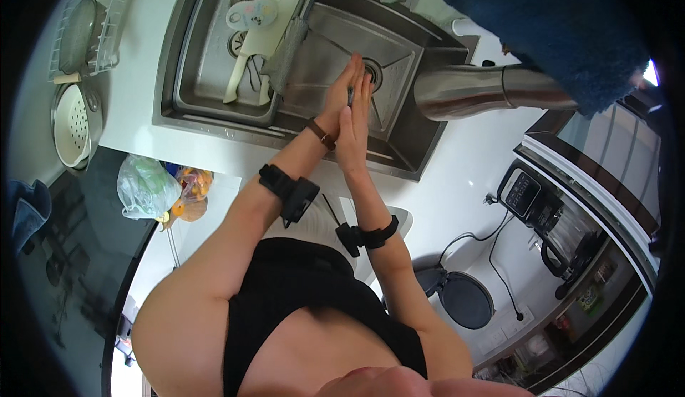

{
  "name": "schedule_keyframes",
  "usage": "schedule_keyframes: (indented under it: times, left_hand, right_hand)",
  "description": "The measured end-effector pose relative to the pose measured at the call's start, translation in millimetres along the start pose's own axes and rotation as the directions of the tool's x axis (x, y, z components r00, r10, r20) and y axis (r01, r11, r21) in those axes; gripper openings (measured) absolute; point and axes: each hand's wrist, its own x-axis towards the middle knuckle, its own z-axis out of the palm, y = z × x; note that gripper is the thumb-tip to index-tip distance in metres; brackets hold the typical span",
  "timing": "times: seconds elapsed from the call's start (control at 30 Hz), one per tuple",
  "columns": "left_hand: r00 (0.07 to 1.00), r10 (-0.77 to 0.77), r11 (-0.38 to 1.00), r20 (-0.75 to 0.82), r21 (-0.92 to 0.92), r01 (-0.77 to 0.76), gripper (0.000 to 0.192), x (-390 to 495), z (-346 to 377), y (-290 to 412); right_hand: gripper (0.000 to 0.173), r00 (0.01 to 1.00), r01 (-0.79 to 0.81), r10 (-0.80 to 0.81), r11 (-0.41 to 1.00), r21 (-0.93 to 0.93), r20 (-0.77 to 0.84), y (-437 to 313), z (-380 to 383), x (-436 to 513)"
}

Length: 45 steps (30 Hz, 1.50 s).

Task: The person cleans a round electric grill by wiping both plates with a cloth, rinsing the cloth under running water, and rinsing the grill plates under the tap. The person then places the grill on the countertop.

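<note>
My left hand [342, 97], with a brown-strapped watch [321, 134] at its wrist, is pressed palm to palm against my right hand [355, 137]. The fingers of both point away from me, straight and held together. They hover over the right part of a stainless steel sink [321, 59], near its round drain [373, 75]. A small grey spot shows between the hands, perhaps a ring; the palms themselves are hidden. No water stream is visible. Black strapped devices [291, 193] sit on both forearms.
Left in the sink, a steel basin [200, 75] holds a white cutting board [283, 6], a printed plastic piece [254, 14] and white-handled utensils [233, 86]. A grey cloth [286, 57] drapes its edge. A thick steel cylinder [460, 93] and blue towel [540, 27] loom at right.
</note>
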Motion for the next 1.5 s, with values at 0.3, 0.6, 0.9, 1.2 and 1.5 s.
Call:
schedule_keyframes:
  times: [0.3, 0.6, 0.9, 1.2, 1.5]
  left_hand:
    - [0.997, 0.076, 0.997, -0.033, -0.024, -0.076, 0.053, -7, 22, 1]
    - [0.993, 0.085, 0.995, -0.080, 0.052, -0.080, 0.055, -9, 23, 1]
    - [0.998, -0.050, 0.994, 0.045, -0.093, 0.054, 0.054, 3, 5, -8]
    - [0.994, 0.098, 0.984, 0.047, 0.144, -0.104, 0.054, -4, 6, -1]
    - [1.000, -0.029, 1.000, -0.010, -0.010, 0.029, 0.051, -5, 10, -4]
  right_hand:
    - [0.057, 0.999, 0.046, -0.050, 0.976, -0.213, -0.015, 86, 5, 5]
    - [0.058, 0.992, 0.010, -0.016, 0.999, -0.050, -0.127, 70, 9, 19]
    - [0.058, 0.998, 0.065, -0.065, 0.995, 0.073, 0.008, 13, -7, -3]
    - [0.057, 0.999, -0.016, 0.015, 1.000, 0.020, 0.047, 69, 3, -7]
    - [0.052, 0.997, -0.065, 0.065, 0.998, 0.004, 0.033, 39, -3, 3]
